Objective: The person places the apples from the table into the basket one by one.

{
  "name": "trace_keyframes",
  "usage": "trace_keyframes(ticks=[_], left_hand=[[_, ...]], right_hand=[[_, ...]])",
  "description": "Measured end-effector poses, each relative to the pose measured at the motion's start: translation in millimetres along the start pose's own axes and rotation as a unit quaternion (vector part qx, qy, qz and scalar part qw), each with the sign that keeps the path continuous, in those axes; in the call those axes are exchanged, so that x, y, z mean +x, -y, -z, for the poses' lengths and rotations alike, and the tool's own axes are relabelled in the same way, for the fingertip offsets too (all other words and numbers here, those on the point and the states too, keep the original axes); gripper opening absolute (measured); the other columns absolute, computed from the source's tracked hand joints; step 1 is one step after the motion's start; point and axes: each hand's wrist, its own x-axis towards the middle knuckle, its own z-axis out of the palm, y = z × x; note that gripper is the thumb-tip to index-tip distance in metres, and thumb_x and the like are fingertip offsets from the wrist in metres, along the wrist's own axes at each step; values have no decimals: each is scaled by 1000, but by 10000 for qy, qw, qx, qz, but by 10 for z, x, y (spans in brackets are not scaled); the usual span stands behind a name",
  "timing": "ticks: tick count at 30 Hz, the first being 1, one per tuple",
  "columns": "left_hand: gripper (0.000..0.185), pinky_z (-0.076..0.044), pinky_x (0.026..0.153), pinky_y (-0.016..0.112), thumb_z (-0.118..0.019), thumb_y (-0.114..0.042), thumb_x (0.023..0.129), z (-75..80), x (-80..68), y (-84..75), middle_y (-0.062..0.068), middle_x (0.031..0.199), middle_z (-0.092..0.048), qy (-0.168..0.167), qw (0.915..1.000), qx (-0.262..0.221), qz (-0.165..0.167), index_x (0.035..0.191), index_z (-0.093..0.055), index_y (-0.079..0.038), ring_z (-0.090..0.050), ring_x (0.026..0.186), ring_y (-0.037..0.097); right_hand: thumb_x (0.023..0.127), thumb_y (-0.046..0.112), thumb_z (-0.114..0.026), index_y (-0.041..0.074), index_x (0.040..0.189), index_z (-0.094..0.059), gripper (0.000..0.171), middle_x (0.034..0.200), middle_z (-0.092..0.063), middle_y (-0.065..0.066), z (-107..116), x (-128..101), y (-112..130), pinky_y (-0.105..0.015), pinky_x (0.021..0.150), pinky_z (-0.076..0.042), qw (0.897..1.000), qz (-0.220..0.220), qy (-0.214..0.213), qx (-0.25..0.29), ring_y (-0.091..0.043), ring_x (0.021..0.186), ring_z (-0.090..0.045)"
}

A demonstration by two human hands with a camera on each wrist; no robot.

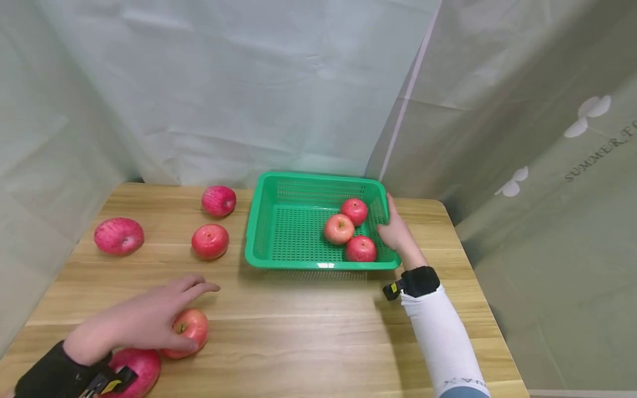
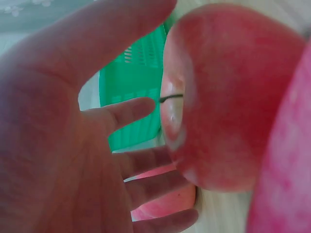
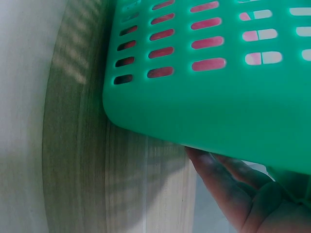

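Observation:
My left hand [image 1: 144,318] reaches over a red apple [image 1: 195,327] at the front left of the table, its fingers spread and fairly straight. In the left wrist view the apple [image 2: 233,102] lies with its stem towards the palm, the fingers curving loosely beside it. Below the left wrist sits a streaked, deeper pink apple [image 1: 144,369]. At the far side, my right hand [image 1: 396,231] holds the right end of a green plastic basket [image 1: 252,232], thumb over the rim. From the right wrist, fingers [image 3: 218,184] show against the basket's outer underside. Inside the basket lie three apples [image 1: 339,229], grouped at the right.
Left of the basket lie a red apple [image 1: 210,241], a pink one [image 1: 219,200] behind it, and another streaked pink one [image 1: 119,236] farther left. Pale curtains [image 1: 278,94] hang close behind and on both sides of the wooden table [image 1: 308,331].

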Motion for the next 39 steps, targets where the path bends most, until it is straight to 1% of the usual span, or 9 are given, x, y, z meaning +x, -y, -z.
trace_keyframes(ticks=[5,10,13,17,22,27,31,34,39], left_hand=[[98,-54,95,63,-93,-56,74,-18,-7,6,21,152,-49,287,9996,-66,-9,154,-53,-16,-58,128,42],[98,-54,94,63,-94,-54,73,3,9,-23,21,151,-50,562,9983,-105,70,154,-53,-16,-59,124,39],[99,-54,93,64,-95,-50,71,23,27,-61,21,151,-50,777,9966,-157,219,154,-53,-17,-60,121,37],[97,-55,91,59,-98,-43,69,56,75,-104,13,146,-52,1119,9929,-150,361,153,-55,-21,-62,111,29],[95,-55,86,48,-102,-34,64,78,140,-143,-1,130,-52,1423,9889,68,422,147,-58,-24,-58,100,19],[92,-55,90,55,-103,-28,63,80,193,-169,0,133,-52,1687,9840,169,540,144,-60,-27,-58,104,22],[91,-56,88,50,-104,-26,61,59,216,-186,-4,129,-51,1878,9805,281,503,140,-59,-32,-57,103,18],[92,-57,85,45,-105,-23,58,42,218,-199,-8,120,-48,1932,9792,381,498,137,-59,-35,-56,101,15],[91,-57,87,49,-105,-15,56,21,222,-199,-8,119,-49,1942,9783,476,537,132,-58,-34,-57,102,17]], right_hand=[[100,3,-53,30,173,2,96,169,-31,-28,6,5,-8,-67,104,-46,10000,-4,-24,18,-51,145,-41],[101,4,-53,33,173,5,97,169,-30,-28,-2,10,-31,-66,104,-45,10000,-21,12,-2,-51,145,-41],[101,3,-53,33,173,5,97,169,-30,-28,-2,15,-33,-66,105,-45,10000,1,8,-3,-51,145,-41],[100,3,-54,32,173,4,98,168,-31,-28,4,18,-31,-67,105,-45,10000,10,-16,1,-51,145,-41],[101,4,-53,35,173,5,98,169,-31,-28,17,9,-38,-66,105,-45,10000,-33,-5,-22,-51,146,-41],[101,4,-53,35,173,5,97,169,-31,-28,18,1,-40,-66,105,-45,10000,-32,10,-8,-51,146,-41],[101,4,-53,34,173,4,97,169,-30,-27,7,-6,-32,-67,105,-46,10000,-31,33,19,-51,146,-40],[101,3,-53,33,173,3,97,169,-31,-27,3,-3,-26,-66,103,-47,10000,6,33,23,-50,145,-41],[100,3,-53,31,173,2,96,168,-31,-28,6,8,-16,-67,103,-46,10000,55,13,26,-51,145,-41]])
